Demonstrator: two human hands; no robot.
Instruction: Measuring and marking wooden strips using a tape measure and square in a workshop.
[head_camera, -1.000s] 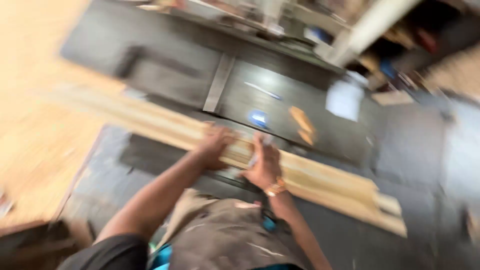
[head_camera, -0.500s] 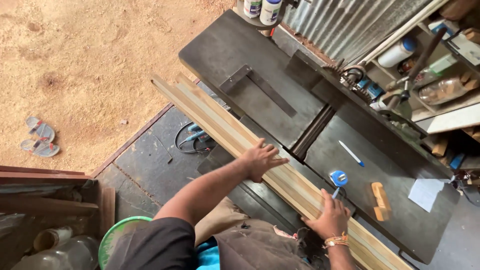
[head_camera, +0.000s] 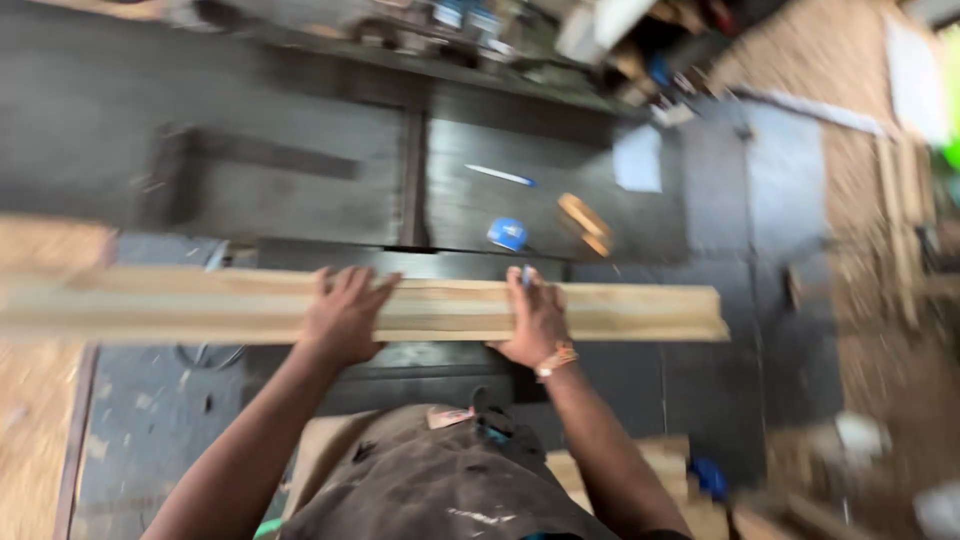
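A long bundle of pale wooden strips (head_camera: 620, 310) lies level across the view in front of me, its right end near the middle right. My left hand (head_camera: 343, 318) is spread flat on top of the bundle. My right hand (head_camera: 532, 322), with a bracelet at the wrist, grips the bundle a little to the right and also seems to hold a small pen-like thing; blur hides the detail. Beyond the strips stands a dark metal machine table (head_camera: 300, 120).
On the machine table lie a blue tape measure (head_camera: 507, 234), a white-and-blue pen (head_camera: 500, 175), a small wooden block (head_camera: 585, 222) and a white paper (head_camera: 638, 158). Sawdust covers the floor at the right. Wood offcuts (head_camera: 665, 465) sit near my right elbow.
The view swung round sharply. The strips, slanted before, now lie level across the frame, and my two hands have come closer together on them.
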